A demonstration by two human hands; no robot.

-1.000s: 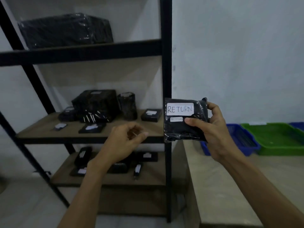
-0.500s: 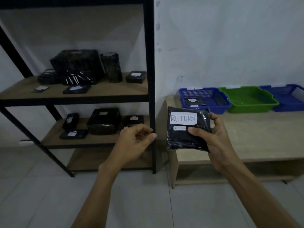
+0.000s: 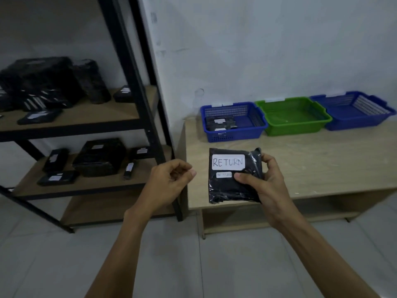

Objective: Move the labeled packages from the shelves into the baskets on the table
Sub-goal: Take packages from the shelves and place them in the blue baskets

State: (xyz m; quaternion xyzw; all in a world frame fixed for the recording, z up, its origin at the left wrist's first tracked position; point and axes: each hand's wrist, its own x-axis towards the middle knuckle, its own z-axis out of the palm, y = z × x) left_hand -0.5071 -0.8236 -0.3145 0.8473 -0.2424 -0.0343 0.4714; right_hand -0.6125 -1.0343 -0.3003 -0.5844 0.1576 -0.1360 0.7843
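Loosely curled and holding nothing, the left hand (image 3: 169,183) hangs in front of the shelves (image 3: 96,114), level with the lower board where several black packages lie; the right hand (image 3: 266,186) beside it grips the package (image 3: 232,190), thumb across the front face just under the small tag and fingers wrapped round its right edge. That package is off the shelves and held in the air over the near left corner of the table (image 3: 322,168), with its long axis running away from the person and its white label (image 3: 228,161), which reads RETURN, turned up toward the camera. The move ahead turns on where the baskets lie from this grip: all three sit in a row along the table's far edge against the wall, beyond the package's top end. Nearest, almost straight ahead, is the left blue basket (image 3: 236,136), which already holds a black package (image 3: 221,123); the green basket (image 3: 294,129) touches it on the right, and the right blue basket (image 3: 356,123) stands furthest right. The right hand is nearer to all of them, so a forward reach by that arm alone looks enough. White tags on the baskets' back rims are too small to read, so I cannot tell which one takes returns.
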